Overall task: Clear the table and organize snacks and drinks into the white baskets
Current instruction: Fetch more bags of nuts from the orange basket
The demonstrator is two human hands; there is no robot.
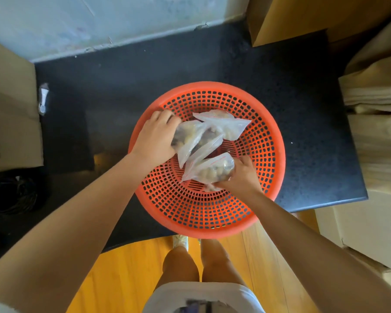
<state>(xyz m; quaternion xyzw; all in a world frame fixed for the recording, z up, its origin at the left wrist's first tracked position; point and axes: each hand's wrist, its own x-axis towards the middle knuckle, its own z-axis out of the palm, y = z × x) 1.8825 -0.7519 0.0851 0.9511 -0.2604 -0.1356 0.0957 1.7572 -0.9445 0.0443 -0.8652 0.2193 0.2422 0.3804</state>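
Observation:
A round orange perforated basket (264,141) sits on the dark table (122,91), overhanging its near edge. Inside lie clear zip bags of snacks. My left hand (155,137) grips one bag of brownish pieces (193,138) at the basket's left side. My right hand (240,175) holds another bag of pale round snacks (215,169) near the basket's middle. A third bag (226,125) lies toward the far side, touching the one in my left hand. No white basket is in view.
Cardboard boxes (11,123) flank the table on the left, and more boxes (375,227) and stacked brown paper stand on the right. A small wrapped item (43,98) lies at the table's left edge. Orange wooden floor (127,267) shows below.

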